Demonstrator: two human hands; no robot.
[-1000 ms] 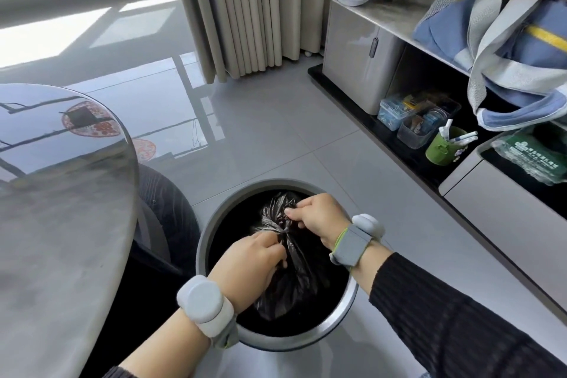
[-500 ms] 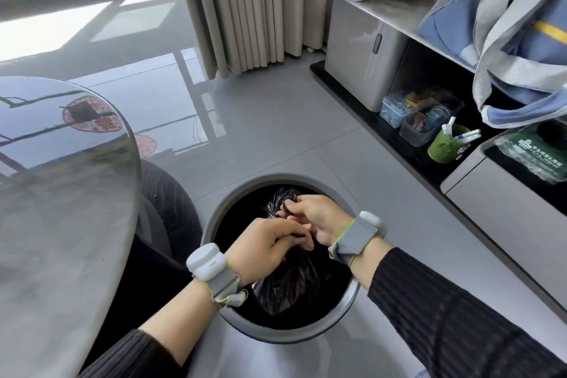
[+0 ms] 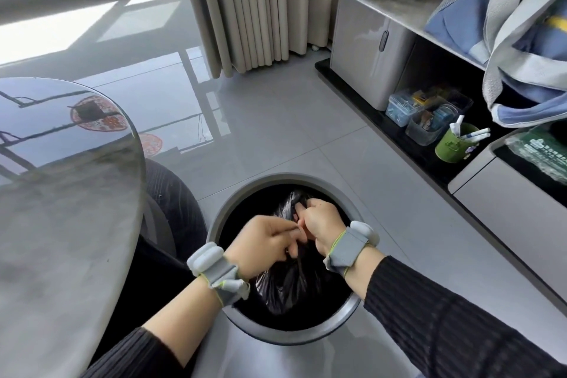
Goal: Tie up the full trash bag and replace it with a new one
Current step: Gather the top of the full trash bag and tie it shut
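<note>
A black trash bag (image 3: pixel 291 282) sits inside a round grey bin (image 3: pixel 270 181) on the floor, its top gathered into a twisted neck. My left hand (image 3: pixel 264 242) grips the bag's gathered plastic from the left, fingers curled. My right hand (image 3: pixel 322 221) pinches the neck from the right, close against the left hand. A tuft of the bag's end sticks up past my right fingers. Both wrists wear grey bands. No new bag is visible.
A round grey table (image 3: pixel 61 224) stands close on the left with a dark chair (image 3: pixel 175 202) tucked under it. A low cabinet (image 3: pixel 365 49) with storage boxes (image 3: pixel 426 110) and a green cup (image 3: pixel 454 144) runs along the right. Beige curtains (image 3: pixel 254 3) hang behind.
My hands have drawn together over the bin, with the left hand rising to meet the right at the bag's neck. The view has shifted slightly.
</note>
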